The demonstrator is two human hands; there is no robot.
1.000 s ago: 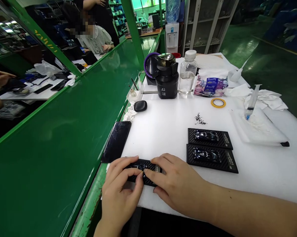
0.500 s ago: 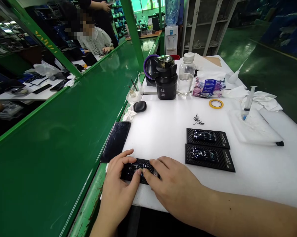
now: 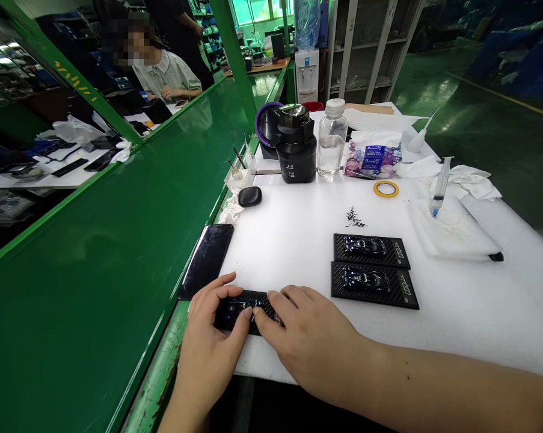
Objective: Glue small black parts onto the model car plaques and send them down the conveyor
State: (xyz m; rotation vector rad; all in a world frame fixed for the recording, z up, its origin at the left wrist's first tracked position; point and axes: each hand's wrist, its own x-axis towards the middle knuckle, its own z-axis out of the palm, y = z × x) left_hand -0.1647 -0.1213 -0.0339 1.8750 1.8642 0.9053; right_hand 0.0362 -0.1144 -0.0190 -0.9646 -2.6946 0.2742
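Note:
Both my hands rest on a small black carbon-pattern plate [image 3: 246, 308] bearing a dark toy car, at the near edge of the white table [image 3: 478, 313]. My left hand [image 3: 212, 349] curls round its left end, thumb and fingers pressing on it. From the right, my right hand [image 3: 311, 340] covers the plate's other end, fingertips meeting the left ones over the car. Two matching plates with cars [image 3: 371, 249] [image 3: 374, 284] lie side by side to the right, untouched.
A black phone [image 3: 207, 260] lies at the table's left edge by the green conveyor [image 3: 118, 228]. At the back stand a black jar [image 3: 296, 144], a clear bottle [image 3: 331, 139], a wipes pack [image 3: 373, 161], a tape ring [image 3: 385, 189], a syringe [image 3: 439, 185] on a white tray [image 3: 454, 231]. A person sits beyond the conveyor.
The view has shifted slightly; my hands stay on the plate, with the fingers pressing and shifting a little on it. The other plates have not moved.

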